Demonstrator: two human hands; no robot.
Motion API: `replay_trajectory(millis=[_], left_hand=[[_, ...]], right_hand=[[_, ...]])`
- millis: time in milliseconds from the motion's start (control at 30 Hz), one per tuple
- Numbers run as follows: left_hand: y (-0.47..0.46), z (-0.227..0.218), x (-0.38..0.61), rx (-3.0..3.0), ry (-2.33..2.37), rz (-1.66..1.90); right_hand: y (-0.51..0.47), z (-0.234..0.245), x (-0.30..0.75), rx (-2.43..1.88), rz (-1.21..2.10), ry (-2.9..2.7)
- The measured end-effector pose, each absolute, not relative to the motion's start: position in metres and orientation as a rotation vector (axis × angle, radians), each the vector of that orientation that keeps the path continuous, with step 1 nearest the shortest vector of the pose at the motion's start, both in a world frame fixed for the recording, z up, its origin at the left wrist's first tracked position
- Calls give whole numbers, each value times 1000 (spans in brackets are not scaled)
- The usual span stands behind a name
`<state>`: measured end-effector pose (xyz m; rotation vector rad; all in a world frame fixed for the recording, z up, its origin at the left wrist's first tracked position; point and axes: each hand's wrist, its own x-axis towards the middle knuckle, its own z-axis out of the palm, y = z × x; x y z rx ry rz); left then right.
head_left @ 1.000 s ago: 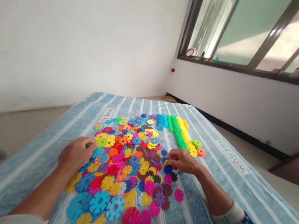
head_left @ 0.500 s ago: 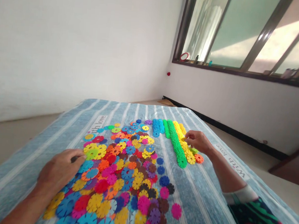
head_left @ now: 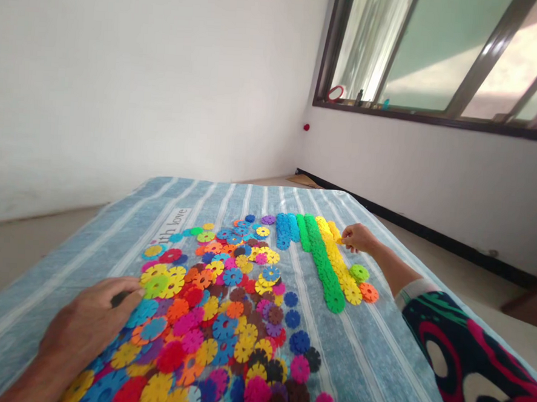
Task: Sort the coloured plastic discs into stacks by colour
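My right hand [head_left: 358,238] pinches a yellow snowflake disc [head_left: 340,240] at the far end of the shorter yellow row. Beside it runs a long row of overlapping yellow discs [head_left: 333,247], then green discs [head_left: 320,259] and blue discs [head_left: 283,231]. My left hand [head_left: 93,311] is closed at the left edge of a mixed heap of notched plastic discs [head_left: 224,326]. Its fingertips are next to a light green disc [head_left: 156,286]. A dark spot shows between its fingers; whether that is a disc or shadow is unclear.
A lime disc [head_left: 359,272] and an orange disc [head_left: 369,292] lie right of the yellow row's near end. Everything rests on a striped blue cloth [head_left: 232,202] printed with lettering. A white wall and a window [head_left: 441,60] stand beyond.
My right hand has moved away along the yellow row with the yellow disc, uncovering the lime disc. The view has shifted slightly; my left hand stays by the heap.
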<state>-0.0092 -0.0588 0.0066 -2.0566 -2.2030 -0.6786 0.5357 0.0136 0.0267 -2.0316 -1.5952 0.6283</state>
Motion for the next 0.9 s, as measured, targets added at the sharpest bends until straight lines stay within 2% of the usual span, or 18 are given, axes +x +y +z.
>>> replay_trajectory(millis=[233,900], left_hand=[[-58,1,-10,-2038,-2272,-548],[-57,5,-7,-2057,-2295,-709]], right_hand=[[22,24,537,-2066,654,-1607],[5,26,528,-2067,444,-1561]])
